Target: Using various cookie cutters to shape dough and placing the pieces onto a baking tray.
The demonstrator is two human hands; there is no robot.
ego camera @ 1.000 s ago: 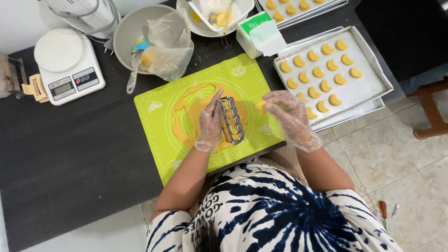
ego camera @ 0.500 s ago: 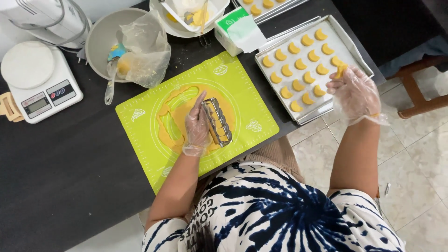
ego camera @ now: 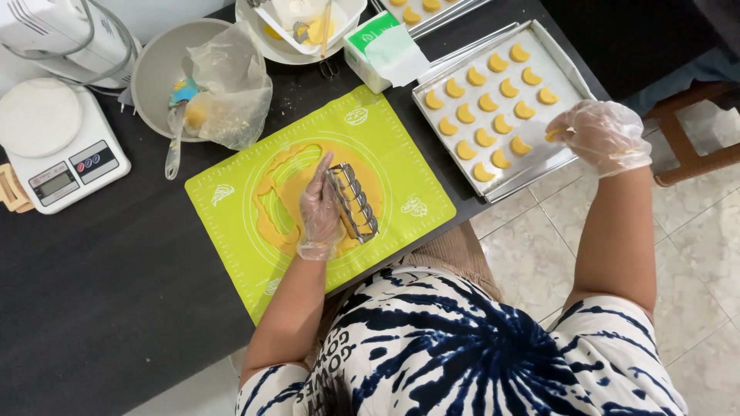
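Observation:
Both hands wear clear plastic gloves. My left hand (ego camera: 320,206) rests on a metal multi-shape cookie cutter (ego camera: 354,202), pressing it onto rolled yellow dough (ego camera: 281,200) on a green silicone mat (ego camera: 401,177). My right hand (ego camera: 600,135) is over the near right corner of a metal baking tray (ego camera: 539,166) and pinches a small crescent piece of yellow dough (ego camera: 553,135). The tray holds several rows of yellow crescent cookies (ego camera: 486,104).
A white kitchen scale (ego camera: 50,146) stands at the left, with a grey bowl (ego camera: 158,65) holding a plastic bag and spatula behind the mat. A white dish (ego camera: 297,31), a green-and-white box (ego camera: 381,50) and a second tray (ego camera: 432,11) sit farther back. A wooden chair (ego camera: 686,146) stands right.
My right hand has gone from the mat out to the baking tray with a dough crescent. The left hand stays on the cutter.

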